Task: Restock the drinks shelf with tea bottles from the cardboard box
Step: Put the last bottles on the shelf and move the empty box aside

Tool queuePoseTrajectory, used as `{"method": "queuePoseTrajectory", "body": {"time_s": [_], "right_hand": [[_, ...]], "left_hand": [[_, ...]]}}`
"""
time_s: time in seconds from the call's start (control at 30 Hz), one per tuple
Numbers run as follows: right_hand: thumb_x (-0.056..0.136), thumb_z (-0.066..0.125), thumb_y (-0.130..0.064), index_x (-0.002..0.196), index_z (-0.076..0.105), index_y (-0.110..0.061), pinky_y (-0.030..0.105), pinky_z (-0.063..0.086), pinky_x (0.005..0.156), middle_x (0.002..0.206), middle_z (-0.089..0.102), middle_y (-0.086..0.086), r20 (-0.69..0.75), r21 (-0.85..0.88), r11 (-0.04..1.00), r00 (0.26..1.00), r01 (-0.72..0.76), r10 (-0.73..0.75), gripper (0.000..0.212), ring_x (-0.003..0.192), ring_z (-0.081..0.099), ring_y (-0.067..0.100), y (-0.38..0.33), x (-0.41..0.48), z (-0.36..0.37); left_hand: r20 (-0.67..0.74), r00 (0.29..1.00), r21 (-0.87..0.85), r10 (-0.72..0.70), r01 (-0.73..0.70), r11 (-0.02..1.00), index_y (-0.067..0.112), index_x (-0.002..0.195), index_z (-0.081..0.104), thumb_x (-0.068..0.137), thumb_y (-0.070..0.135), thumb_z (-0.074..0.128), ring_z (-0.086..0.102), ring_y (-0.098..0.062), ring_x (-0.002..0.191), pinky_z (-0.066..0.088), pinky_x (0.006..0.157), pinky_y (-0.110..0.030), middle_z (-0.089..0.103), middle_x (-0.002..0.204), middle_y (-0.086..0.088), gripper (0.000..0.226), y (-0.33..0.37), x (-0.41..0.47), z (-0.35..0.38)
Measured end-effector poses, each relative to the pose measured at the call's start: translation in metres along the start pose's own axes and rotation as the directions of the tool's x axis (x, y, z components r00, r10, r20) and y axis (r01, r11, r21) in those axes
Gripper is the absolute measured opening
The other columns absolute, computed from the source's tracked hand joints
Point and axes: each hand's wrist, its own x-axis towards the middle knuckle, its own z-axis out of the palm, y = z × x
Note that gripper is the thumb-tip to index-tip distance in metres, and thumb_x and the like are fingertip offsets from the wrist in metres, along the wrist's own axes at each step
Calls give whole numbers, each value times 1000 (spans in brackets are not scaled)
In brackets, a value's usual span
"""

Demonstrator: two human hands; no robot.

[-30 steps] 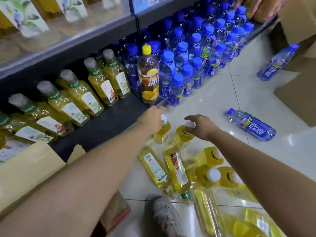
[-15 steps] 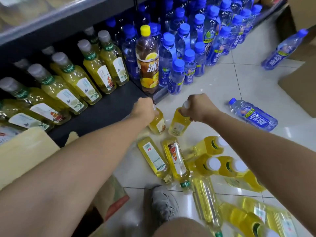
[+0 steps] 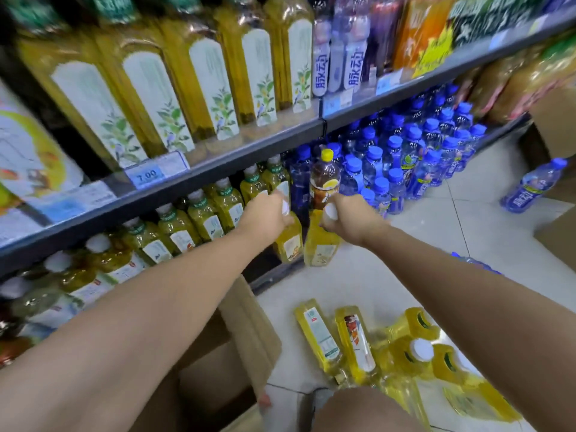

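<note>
Left grip (image 3: 265,213) clasps the left tea bottle (image 3: 290,244) by its neck, right grip (image 3: 349,220) the right tea bottle (image 3: 321,249), both just in front of the brown bottle (image 3: 324,182); best lowered upright onto the shelf (image 3: 277,274) left of it, labels outward.

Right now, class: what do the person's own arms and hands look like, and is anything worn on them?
Both arms are bare: the left forearm and right forearm show no sleeve up to the frame's edge. The left hand and right hand are ungloved, and neither wrist carries a watch or band.
</note>
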Motion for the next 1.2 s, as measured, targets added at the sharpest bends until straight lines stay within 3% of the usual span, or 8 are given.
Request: {"method": "queuePoseTrajectory", "body": {"time_s": [0.3, 0.47, 0.7, 0.8, 0.9, 1.0, 1.1, 1.2], "right_hand": [[93, 63, -21, 127, 52, -13, 37, 47, 85, 119, 56, 14, -22, 27, 988, 988, 151, -151, 36, 108, 55, 33, -28, 41, 30], [92, 65, -20, 132, 51, -20, 44, 51, 91, 124, 57, 11, 75, 60, 992, 990, 112, -117, 43, 105, 58, 31, -26, 74, 60], [88, 70, -30, 126, 52, -25, 43, 53, 87, 110, 65, 5, -24, 303, 953, 1000, 26, -19, 43, 100, 60, 26, -30, 108, 77], [85, 71, -40, 130, 44, -31, 46, 52, 92, 116, 63, 1, -54, 380, 925, 997, -22, 46, 53, 109, 57, 25, -30, 102, 94], [74, 75, -56, 131, 44, -31, 47, 48, 100, 123, 61, -4, -16, 405, 906, 990, -123, 141, 70, 117, 54, 23, -16, 92, 124], [74, 74, -60, 136, 45, -23, 41, 45, 101, 129, 61, -1, 60, 573, 782, 964, -245, 259, 78, 120, 56, 24, -8, 83, 148], [76, 71, -64, 136, 44, -29, 40, 47, 101, 127, 62, -9, 107, 686, 677, 958, -266, 268, 74, 116, 60, 20, -1, 82, 166], [68, 70, -73, 135, 40, -39, 49, 54, 95, 126, 62, -15, 152, 803, 541, 964, -250, 220, 81, 113, 63, 17, 5, 85, 180]], "left_hand": [[-149, 981, -117, -121, 104, 988, 10, 122, 54, 90, 35, 71, 63, -35, 101, 54, 81, -42, 66, 109, -15, 43, -46, 5, 17], [-120, 962, -216, -245, 215, 952, 17, 120, 57, 87, 37, 75, 66, -29, 95, 58, 74, -40, 67, 104, -9, 42, -63, 19, 48], [-117, 939, -434, -324, 245, 867, 21, 116, 60, 80, 41, 79, 64, -23, 101, 55, 77, -35, 66, 110, -1, 46, -68, 46, 74], [8, 934, -445, -358, 324, 835, 22, 127, 53, 72, 46, 84, 58, -23, 113, 53, 89, -41, 60, 123, 0, 67, -72, 43, 85], [328, 847, -438, -418, 529, 727, 22, 135, 52, 64, 47, 88, 58, -25, 118, 54, 92, -41, 59, 132, 0, 83, -85, 35, 99], [537, 756, -427, -375, 627, 652, 27, 118, 64, 56, 45, 89, 64, -23, 105, 60, 87, -42, 68, 118, -1, 69, -91, 33, 115], [439, 773, -432, -459, 629, 646, 27, 123, 58, 44, 48, 90, 67, -24, 104, 59, 88, -41, 69, 118, 0, 88, -93, 38, 139], [346, 783, -436, -516, 622, 650, 25, 137, 45, 66, 36, 91, 63, -27, 116, 52, 97, -39, 64, 126, -2, 86, -87, 37, 145]]}}
